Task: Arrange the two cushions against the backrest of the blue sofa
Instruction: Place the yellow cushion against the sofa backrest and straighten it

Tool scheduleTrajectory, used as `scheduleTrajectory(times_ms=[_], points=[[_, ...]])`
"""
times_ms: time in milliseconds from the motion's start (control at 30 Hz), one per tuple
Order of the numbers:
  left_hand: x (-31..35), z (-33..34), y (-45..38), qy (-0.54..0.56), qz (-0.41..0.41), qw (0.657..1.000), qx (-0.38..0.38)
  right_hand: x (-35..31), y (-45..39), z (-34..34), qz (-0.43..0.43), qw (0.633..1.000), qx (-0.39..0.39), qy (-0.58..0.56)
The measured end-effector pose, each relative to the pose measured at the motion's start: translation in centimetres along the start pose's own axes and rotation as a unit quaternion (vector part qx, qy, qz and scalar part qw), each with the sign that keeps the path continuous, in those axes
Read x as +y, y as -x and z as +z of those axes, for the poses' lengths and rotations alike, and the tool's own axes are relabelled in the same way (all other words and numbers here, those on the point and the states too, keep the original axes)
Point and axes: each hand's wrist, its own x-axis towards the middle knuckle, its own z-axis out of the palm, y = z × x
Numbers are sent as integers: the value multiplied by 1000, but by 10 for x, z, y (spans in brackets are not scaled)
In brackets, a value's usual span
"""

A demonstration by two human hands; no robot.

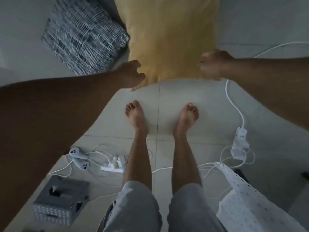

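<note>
A yellow cushion [168, 41] hangs in front of me above the floor, blurred by motion. My left hand [132, 74] grips its near left corner and my right hand [212, 64] grips its near right corner. A second cushion [85, 39], blue-grey with white dashes, lies on the tiled floor to the left of the yellow one, close to it. The blue sofa is not in view.
My bare feet [160, 116] stand on pale floor tiles [184, 91]. White cables with a power strip [240, 141] run at the right. Two white controllers [78, 158] and a charger [115, 164] lie at the lower left, beside a grey box [60, 200]. White perforated fabric [247, 203] sits at the lower right.
</note>
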Motion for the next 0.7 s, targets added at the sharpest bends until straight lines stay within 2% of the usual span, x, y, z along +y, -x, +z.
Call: scheduleTrajectory(times_ms=[100,200,267,300,333,367,400,467,533,600,700], points=[[-7,9,-27,30,-27,999,21,4,-29,15,35,997,1,-72],[-13,17,-54,63,-49,996,35,8,-54,15,89,979,49,-175],[-11,12,-74,112,-87,988,64,5,-58,29,138,967,51,-210],[-10,15,-78,144,-116,980,77,1,-57,56,143,965,38,-215],[-12,21,-79,178,-145,969,86,-3,-45,102,152,974,21,-167],[-14,43,-73,206,-169,959,90,-2,-22,161,153,981,-33,-116],[-19,82,-53,213,-194,952,104,-16,-8,207,153,981,-73,-97],[-20,174,-2,210,-248,940,100,-21,11,255,146,981,-93,-86],[-26,212,10,241,-280,922,115,-25,-7,252,224,965,-75,-113],[-26,212,-9,245,-308,912,120,-24,-17,245,276,948,-90,-133],[-29,209,-26,280,-325,890,153,-26,-8,260,278,946,-79,-148]])
